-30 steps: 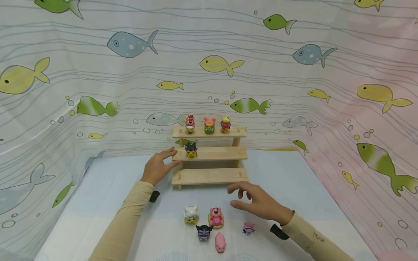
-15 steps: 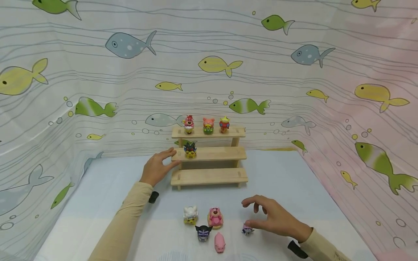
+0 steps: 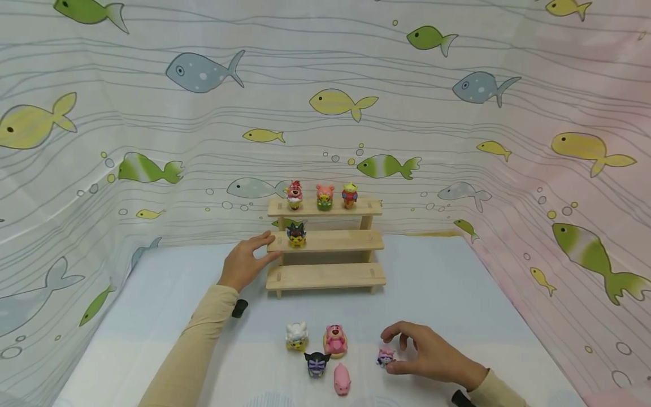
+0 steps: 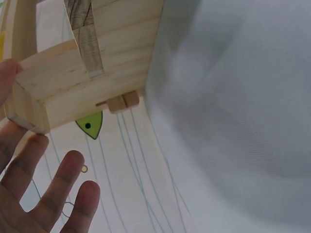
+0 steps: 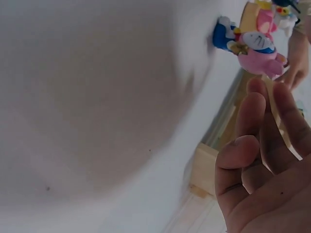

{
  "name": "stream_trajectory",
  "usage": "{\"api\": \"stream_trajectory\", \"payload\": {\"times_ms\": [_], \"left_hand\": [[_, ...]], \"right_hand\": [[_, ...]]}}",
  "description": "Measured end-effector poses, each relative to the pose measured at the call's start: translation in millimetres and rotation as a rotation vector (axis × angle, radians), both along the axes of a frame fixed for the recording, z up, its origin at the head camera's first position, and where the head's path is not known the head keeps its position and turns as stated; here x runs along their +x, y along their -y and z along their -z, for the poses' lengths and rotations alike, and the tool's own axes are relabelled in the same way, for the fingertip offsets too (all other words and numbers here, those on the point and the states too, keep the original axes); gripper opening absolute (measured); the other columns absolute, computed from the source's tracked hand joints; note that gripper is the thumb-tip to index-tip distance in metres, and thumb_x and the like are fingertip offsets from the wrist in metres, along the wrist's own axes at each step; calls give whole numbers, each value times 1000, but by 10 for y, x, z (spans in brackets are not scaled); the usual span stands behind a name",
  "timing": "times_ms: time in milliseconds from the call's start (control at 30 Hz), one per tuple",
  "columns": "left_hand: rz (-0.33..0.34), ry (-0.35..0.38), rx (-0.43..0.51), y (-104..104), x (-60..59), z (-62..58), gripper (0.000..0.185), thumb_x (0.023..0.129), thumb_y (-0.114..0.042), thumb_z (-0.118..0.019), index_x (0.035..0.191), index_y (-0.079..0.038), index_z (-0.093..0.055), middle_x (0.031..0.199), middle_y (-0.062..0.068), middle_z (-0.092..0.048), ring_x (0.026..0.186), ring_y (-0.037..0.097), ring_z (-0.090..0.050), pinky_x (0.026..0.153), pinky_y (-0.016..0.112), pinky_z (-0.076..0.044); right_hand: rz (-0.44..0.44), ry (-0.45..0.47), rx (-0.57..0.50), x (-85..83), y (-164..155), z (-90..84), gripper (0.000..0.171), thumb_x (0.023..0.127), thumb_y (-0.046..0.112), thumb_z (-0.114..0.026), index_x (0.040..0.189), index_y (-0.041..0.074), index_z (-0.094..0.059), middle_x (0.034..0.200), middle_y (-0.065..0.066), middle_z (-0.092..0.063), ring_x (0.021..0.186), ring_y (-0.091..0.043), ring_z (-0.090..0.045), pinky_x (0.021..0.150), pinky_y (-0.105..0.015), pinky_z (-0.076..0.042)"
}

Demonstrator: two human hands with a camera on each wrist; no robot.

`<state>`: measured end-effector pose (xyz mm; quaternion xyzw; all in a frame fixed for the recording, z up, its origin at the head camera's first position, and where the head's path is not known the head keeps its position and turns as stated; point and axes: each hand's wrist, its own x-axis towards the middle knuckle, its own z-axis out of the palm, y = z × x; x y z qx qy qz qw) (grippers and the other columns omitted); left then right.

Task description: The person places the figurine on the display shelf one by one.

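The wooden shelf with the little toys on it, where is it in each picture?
Head view: the wooden shelf stands mid-frame on the blue table, the left hand resting against its left end.
Left wrist view: only a shelf end shows, upper left, beside the fingers.
Right wrist view: a blurred strip of the shelf shows at lower right, behind the right hand.
Shared landmark: the pale wood.

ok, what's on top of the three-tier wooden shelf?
The wooden shelf carries three small figures on its top step, a dark-haired yellow figure on the middle step; the bottom step is bare. Left hand touches its end.
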<state>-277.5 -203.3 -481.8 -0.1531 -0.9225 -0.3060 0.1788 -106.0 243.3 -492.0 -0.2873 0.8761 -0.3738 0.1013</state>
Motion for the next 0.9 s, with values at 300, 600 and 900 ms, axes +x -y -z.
{"api": "stream_trajectory", "payload": {"times_ms": [300, 600, 900], "left_hand": [[2, 2, 13, -7, 20, -17, 65, 87, -60, -71, 137, -18, -66, 148, -4, -54, 128, 36, -57, 99, 59, -47], [9, -9, 24, -4, 19, 0, 59, 87, -48, -78, 137, -17, -66, 148, -2, -55, 128, 35, -57, 100, 58, -48], [12, -14, 35, 1, -2, 30, 58, 88, -46, -78, 136, -18, -67, 148, -3, -55, 128, 34, -58, 100, 58, -47]], "right_hand": [[-11, -30, 6, 9, -21, 79, 39, 86, 39, -82, 118, 23, -67, 109, 15, -67, 82, -14, -62, 66, -26, -49], [-44, -75, -17, -19, -26, 146, 32, 88, 35, -81, 116, 28, -66, 107, 15, -67, 79, -10, -61, 68, -25, -51], [-49, -50, -24, -32, 21, 163, 28, 90, 34, -79, 114, 28, -66, 106, 15, -67, 80, -9, -63, 72, -26, -52]]}}
